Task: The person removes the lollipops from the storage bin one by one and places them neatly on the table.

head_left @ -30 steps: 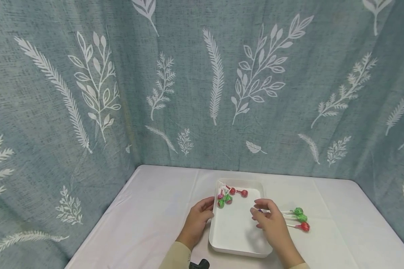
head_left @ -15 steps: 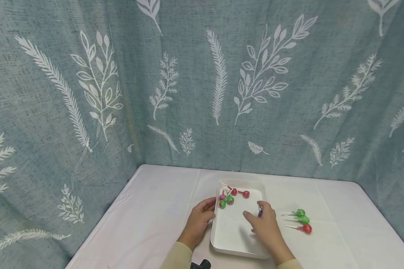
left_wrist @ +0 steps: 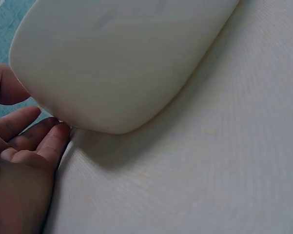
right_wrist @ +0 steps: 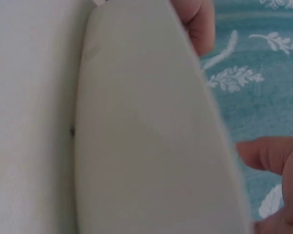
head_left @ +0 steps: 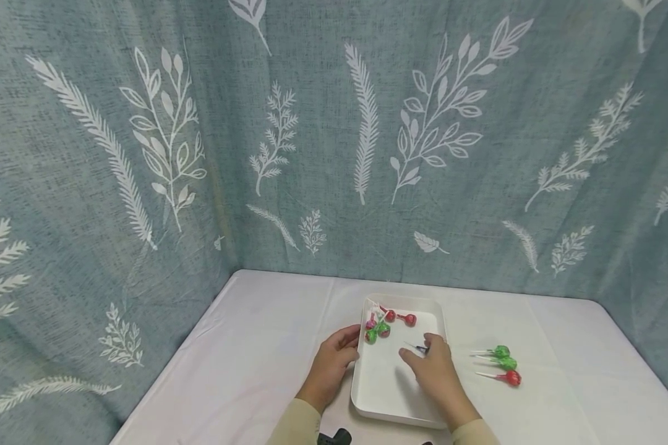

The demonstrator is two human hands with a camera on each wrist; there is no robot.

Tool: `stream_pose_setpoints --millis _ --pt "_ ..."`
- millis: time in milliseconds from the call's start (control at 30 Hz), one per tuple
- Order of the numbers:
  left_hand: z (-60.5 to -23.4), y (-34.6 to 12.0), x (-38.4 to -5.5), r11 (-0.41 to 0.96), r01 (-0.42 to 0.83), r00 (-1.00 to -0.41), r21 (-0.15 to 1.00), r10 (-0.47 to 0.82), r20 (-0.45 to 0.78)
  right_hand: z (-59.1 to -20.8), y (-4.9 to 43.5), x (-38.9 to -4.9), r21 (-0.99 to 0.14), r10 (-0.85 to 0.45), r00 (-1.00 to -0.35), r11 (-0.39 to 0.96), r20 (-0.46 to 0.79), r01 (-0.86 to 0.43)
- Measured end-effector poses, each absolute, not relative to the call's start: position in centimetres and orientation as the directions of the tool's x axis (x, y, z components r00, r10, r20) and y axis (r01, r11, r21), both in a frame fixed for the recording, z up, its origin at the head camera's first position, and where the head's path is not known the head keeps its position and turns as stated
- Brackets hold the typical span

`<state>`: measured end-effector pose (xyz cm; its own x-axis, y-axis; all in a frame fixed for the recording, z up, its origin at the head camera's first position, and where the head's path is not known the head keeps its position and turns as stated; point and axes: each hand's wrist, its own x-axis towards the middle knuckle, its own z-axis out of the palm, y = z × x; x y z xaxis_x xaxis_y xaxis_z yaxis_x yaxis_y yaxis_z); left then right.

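a teal fabric curtain (head_left: 323, 148) bears white leaf prints; the cloth-covered white table (head_left: 278, 334) and shallow rectangular white tray (head_left: 384, 383) are plain. among the round wrapped lollipops (head_left: 513, 377), 4 are green, 3 red, 1 pink, 1 dark blue. the cloth sleeves (head_left: 294, 425) are beige.

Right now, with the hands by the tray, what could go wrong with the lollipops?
The right hand is close to the dark lollipop in the white tray, so it might bump it.

The left hand is at the tray's left side; a nudge could make the lollipops inside roll.

Three lollipops lie with sticks pointing toward the right hand, which might brush them.
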<state>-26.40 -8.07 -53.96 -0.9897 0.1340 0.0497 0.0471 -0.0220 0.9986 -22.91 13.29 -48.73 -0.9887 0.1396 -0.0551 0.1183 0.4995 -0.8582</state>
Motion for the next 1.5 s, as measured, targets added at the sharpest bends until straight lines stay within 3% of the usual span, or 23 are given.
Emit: stream_pose_setpoints --millis 433,633,1033,1267,1500 --pt "-53.7 -7.8 -26.1 -0.028 0.051 -0.989 0.998 0.136 0.054 -50.1 12.9 -23.3 -0.817 0.171 -0.985 0.569 0.008 0.092" --pt "-53.5 -7.8 -26.1 -0.025 0.047 -0.99 0.999 0.133 0.05 -50.1 13.2 -23.3 -0.809 0.11 -0.992 0.587 0.057 0.019" --pt "-53.5 -7.7 -26.2 -0.01 0.055 -0.99 0.998 0.131 0.056 -50.2 13.0 -23.4 -0.757 0.182 -0.98 0.651 0.081 0.058" --pt "-53.4 -7.8 -26.1 -0.009 0.058 -0.991 0.998 0.121 0.058 -50.5 13.3 -23.6 -0.79 0.121 -0.987 0.613 0.101 -0.005" --pt "-53.6 -7.7 -26.1 -0.011 0.052 -0.991 0.999 0.121 0.053 -50.7 13.6 -23.7 -0.827 0.115 -0.992 0.562 0.042 0.03"
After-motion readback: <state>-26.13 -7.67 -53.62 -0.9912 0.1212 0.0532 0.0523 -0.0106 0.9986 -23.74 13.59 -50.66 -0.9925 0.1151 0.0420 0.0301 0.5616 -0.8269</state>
